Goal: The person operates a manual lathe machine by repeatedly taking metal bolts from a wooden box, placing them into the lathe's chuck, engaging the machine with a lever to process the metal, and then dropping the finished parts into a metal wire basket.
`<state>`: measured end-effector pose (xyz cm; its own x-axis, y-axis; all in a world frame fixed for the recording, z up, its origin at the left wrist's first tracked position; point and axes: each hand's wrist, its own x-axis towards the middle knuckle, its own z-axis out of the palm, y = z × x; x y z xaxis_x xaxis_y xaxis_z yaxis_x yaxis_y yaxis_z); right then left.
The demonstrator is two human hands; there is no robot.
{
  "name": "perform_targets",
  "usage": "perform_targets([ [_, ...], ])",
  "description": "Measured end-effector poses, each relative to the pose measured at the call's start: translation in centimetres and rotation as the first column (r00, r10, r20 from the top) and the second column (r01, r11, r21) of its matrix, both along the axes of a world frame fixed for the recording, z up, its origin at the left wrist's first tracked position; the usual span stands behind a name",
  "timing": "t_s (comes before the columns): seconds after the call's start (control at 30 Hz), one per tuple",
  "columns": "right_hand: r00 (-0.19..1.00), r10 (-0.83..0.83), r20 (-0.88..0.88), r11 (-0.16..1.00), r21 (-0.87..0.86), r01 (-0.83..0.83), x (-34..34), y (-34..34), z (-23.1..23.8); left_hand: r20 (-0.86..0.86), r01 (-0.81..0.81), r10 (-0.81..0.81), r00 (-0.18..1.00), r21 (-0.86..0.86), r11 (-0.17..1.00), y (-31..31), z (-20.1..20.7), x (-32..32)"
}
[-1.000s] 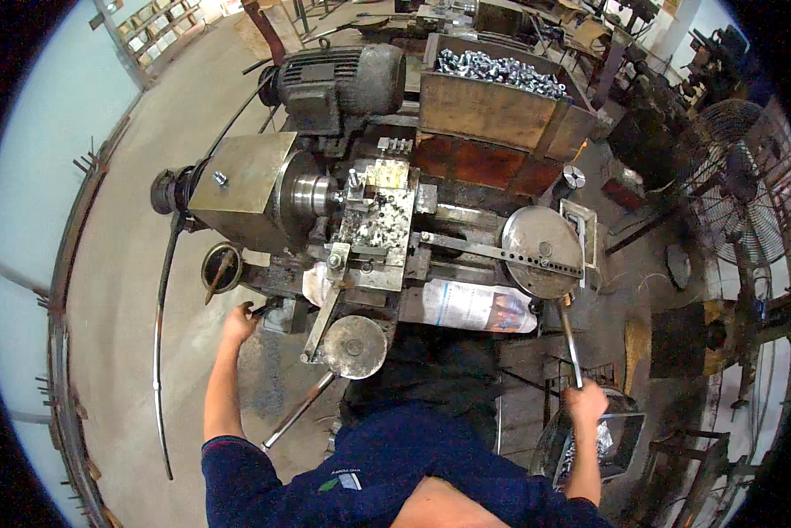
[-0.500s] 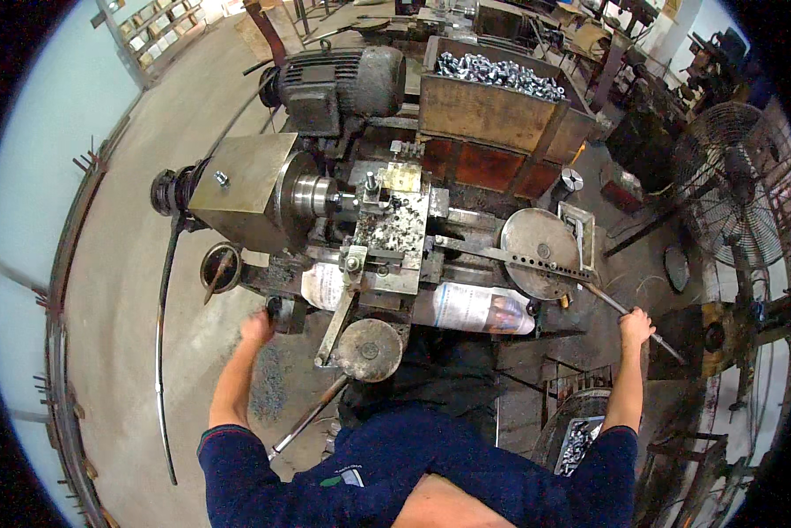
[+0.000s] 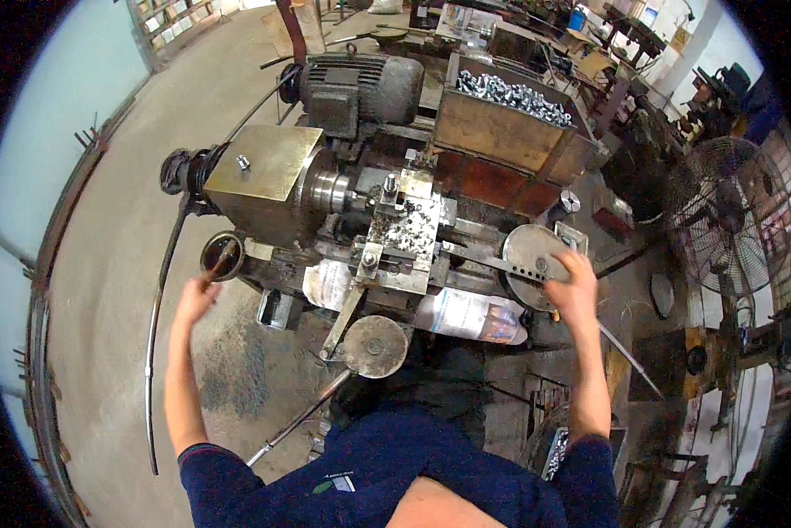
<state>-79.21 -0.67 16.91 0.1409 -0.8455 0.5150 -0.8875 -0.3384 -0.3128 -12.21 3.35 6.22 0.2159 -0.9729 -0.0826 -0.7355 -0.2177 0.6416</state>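
My left hand (image 3: 198, 300), smeared by motion, is at the lower end of a stick-like handle (image 3: 225, 260) that leans in a round dark pot (image 3: 203, 255); whether the fingers close on it is unclear. My right hand (image 3: 576, 289) is over the right side of a round metal disc (image 3: 523, 242), thumb and fingers apart, with nothing visible in it. Beneath the disc's near part runs a drilled flat bar (image 3: 492, 260), joined to a long rod lever (image 3: 629, 359). Between my hands stands a lathe-like machine with a shiny spindle (image 3: 329, 191) and a chip-covered slide (image 3: 404, 231).
A metal bin of small shiny parts (image 3: 514, 99) stands behind the machine, beside a motor (image 3: 360, 88). A second disc (image 3: 375, 346) with a lever is near my body. A small metal box (image 3: 276, 309) sits below the pot. A fan (image 3: 728, 216) stands at right.
My left hand has left the small metal box and moved up and left to the pot's handle. My right hand has let go of the rod lever and moved left over the disc.
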Motion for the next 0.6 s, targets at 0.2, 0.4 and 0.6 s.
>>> perform_targets([
  [0.2, 0.775, 0.623, -0.105, 0.767, -0.108, -0.632, 20.6, -8.6, 3.5, 0.369, -0.256, 0.405, 0.836, -0.390, 0.884, 3.7, 8.2, 8.5],
  [0.4, 0.673, 0.499, -0.546, 0.867, 0.334, -0.370, 29.0, -11.5, 2.0, 0.463, -0.461, 0.501, 0.731, -0.206, 0.863, 9.9, 4.5, -1.0],
  [0.6, 0.663, 0.494, -0.563, 0.869, 0.344, -0.355, 28.7, -11.8, 1.3, 0.189, -0.451, 0.451, 0.872, -0.046, 0.891, 9.6, 5.7, -3.5],
])
